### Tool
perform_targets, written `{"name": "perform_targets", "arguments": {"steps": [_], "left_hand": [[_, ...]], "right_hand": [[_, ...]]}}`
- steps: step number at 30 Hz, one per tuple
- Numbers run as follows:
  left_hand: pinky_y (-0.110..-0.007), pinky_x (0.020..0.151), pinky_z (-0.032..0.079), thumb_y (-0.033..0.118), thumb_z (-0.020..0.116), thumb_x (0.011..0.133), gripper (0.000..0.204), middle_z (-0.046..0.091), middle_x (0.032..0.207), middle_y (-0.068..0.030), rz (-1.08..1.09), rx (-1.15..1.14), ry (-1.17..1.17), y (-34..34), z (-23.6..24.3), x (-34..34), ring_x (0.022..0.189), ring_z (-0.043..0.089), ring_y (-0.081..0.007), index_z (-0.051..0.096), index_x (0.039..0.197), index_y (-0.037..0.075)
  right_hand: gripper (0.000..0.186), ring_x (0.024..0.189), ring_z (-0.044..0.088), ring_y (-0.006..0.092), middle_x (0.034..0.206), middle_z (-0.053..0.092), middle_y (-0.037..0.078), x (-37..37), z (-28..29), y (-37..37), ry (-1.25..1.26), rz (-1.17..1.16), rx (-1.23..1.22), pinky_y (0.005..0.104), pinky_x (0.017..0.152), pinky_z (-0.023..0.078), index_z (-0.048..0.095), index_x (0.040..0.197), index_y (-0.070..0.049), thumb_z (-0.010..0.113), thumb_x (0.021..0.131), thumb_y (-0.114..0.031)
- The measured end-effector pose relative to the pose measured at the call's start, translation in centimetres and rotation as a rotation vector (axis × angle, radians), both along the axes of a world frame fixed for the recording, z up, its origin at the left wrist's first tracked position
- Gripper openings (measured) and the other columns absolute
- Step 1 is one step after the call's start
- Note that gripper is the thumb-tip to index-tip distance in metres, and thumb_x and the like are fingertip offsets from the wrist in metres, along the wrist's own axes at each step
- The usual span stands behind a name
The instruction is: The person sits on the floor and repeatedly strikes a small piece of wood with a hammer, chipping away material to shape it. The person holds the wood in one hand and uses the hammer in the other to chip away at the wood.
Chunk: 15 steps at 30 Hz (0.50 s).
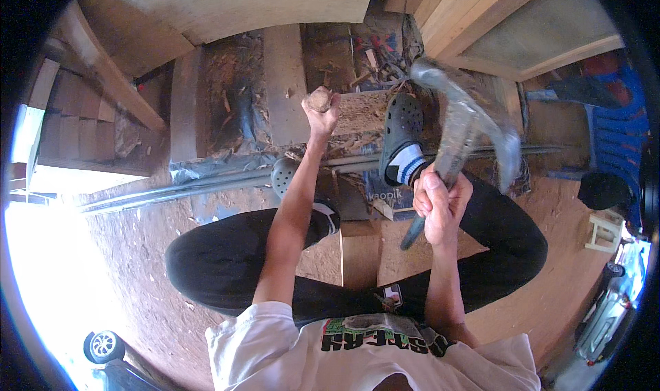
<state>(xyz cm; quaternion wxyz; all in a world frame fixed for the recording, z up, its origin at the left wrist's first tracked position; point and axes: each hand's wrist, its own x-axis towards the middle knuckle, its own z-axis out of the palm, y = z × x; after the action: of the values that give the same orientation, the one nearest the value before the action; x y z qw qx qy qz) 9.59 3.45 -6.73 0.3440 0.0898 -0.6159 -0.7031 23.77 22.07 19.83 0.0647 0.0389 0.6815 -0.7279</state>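
Note:
My left hand [320,124] is closed round an upright wooden handle [319,101], whose blunt, worn top faces up. The lower part of that tool is hidden below my fist. Just to the right lies a wooden board [368,110] with a rough, chipped surface. My right hand [441,202] grips a claw hammer [459,133] by its dark handle. The hammer's metal head is raised well above the board, apart from my left hand, and slightly blurred. My feet, in grey clogs [402,126], rest on either side of my left hand.
Wood chips and scraps [375,61] litter the ground ahead. Grey pipes [206,185] cross in front of me. A wooden block [359,253] stands between my legs. Large wooden panels [275,3] lean at the far side. To the right are a blue plastic chair [615,137] and a small stool [605,231].

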Motion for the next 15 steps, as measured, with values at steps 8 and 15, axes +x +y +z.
{"name": "perform_targets", "arguments": {"steps": [8,15], "left_hand": [[-0.032,0.054,0.038,0.004,0.063,0.08,0.018,0.051,0.057,-0.0052,-0.272,-0.322,0.056,-1.2,2.8,-0.5,0.054,0.048,-0.016,0.052,0.067,0.001],[-0.025,0.045,0.032,0.002,0.068,0.082,0.025,0.047,0.058,0.0031,-0.207,0.365,-0.128,-3.2,4.0,0.4,0.05,0.042,-0.0083,0.049,0.066,0.01]], "right_hand": [[0.038,0.045,0.038,0.0089,0.057,0.045,-0.002,-6.8,-4.7,-2.6,-0.034,0.413,0.69,0.0297,0.044,0.033,0.051,0.072,-0.007,0.059,0.094,-0.037],[0.04,0.036,0.027,0.0013,0.049,0.031,-0.007,-3.7,-2.9,-0.8,-0.439,0.254,-0.197,0.0202,0.033,0.02,0.042,0.068,-0.012,0.057,0.094,-0.039]]}}
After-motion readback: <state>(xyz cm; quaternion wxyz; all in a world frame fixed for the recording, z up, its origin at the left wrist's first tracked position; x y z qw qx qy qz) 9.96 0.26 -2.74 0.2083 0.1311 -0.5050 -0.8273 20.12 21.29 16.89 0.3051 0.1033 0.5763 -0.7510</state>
